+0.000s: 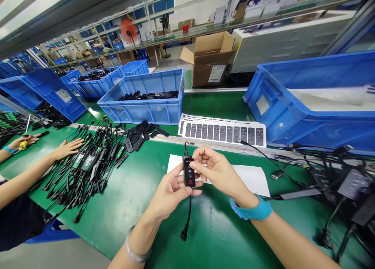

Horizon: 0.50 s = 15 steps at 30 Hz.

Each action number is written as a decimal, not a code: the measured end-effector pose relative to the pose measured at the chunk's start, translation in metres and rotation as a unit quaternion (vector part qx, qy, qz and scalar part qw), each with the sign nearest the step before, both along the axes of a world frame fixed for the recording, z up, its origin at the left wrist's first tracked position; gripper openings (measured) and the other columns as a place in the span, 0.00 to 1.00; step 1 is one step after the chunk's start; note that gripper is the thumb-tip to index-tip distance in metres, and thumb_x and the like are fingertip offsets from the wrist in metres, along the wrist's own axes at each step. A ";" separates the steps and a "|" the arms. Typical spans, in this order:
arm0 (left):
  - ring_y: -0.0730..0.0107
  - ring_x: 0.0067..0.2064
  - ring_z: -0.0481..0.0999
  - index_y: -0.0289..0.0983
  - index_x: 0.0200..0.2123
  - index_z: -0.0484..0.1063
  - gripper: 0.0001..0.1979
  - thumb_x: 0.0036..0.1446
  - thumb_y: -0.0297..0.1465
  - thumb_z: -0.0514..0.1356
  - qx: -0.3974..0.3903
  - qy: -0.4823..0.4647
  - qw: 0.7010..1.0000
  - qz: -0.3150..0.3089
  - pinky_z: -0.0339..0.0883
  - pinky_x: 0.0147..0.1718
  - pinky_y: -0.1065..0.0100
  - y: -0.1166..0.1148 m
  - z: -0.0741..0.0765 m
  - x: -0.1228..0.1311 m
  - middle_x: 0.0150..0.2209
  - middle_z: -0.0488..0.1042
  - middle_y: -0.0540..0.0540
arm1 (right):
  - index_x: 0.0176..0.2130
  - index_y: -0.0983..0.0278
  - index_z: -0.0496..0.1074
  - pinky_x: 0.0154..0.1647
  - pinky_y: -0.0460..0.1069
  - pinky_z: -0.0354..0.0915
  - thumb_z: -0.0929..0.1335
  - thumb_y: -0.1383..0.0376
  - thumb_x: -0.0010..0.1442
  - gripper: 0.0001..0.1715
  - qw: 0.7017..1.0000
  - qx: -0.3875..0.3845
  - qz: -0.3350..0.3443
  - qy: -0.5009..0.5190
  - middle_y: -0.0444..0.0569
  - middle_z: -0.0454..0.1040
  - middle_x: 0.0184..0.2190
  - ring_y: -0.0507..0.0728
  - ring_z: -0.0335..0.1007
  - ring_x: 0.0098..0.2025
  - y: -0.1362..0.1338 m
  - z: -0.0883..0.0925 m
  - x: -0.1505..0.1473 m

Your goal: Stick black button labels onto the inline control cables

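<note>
My left hand (170, 191) is closed around the lower part of a small black inline controller (190, 177), held upright above the table. Its face carries round white button marks and a red print near the bottom. From its lower end hangs a short cable with a round connector (184, 234); a thin lead leaves the top. The thumb and fingers of my right hand (211, 165) are pinched at the upper right of the controller's face. Whether they hold a label's edge there cannot be made out. Below my hands lies a white sheet (249, 177).
Sheets of dark labels (222, 133) lie behind my hands. Cabled circuit boards (88, 161) and black covers (139, 134) are heaped left, beside a co-worker's hand (68, 148). Blue bins (146, 111) and a carton (202, 75) stand behind. Cabled black devices (331, 187) crowd the right.
</note>
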<state>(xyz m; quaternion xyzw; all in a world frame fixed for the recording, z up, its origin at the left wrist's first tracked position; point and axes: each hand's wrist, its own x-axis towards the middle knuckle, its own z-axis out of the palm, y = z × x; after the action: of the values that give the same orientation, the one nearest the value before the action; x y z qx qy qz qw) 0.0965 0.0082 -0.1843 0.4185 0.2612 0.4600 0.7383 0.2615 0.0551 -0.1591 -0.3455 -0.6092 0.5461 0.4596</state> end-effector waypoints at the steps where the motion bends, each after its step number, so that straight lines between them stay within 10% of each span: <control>1: 0.57 0.52 0.75 0.31 0.65 0.56 0.36 0.57 0.25 0.65 0.003 -0.002 1.000 -0.002 0.72 0.49 0.60 0.000 0.000 0.000 0.50 0.73 0.33 | 0.36 0.67 0.64 0.20 0.40 0.63 0.71 0.58 0.59 0.16 1.000 -0.002 0.001 0.001 0.44 0.62 0.28 0.47 0.59 0.26 0.000 0.000 0.000; 15: 0.56 0.52 0.75 0.36 0.64 0.60 0.30 0.59 0.25 0.63 0.004 0.000 1.000 0.001 0.73 0.48 0.62 0.000 0.001 0.001 0.50 0.74 0.36 | 0.36 0.67 0.64 0.19 0.40 0.63 0.70 0.59 0.59 0.15 1.000 -0.001 0.005 0.001 0.44 0.62 0.28 0.47 0.59 0.25 -0.001 -0.001 0.000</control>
<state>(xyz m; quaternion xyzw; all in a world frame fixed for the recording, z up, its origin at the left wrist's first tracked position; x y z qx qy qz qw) 0.0971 0.0082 -0.1832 0.4212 0.2593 0.4617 0.7364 0.2615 0.0544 -0.1602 -0.3422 -0.6101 0.5490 0.4575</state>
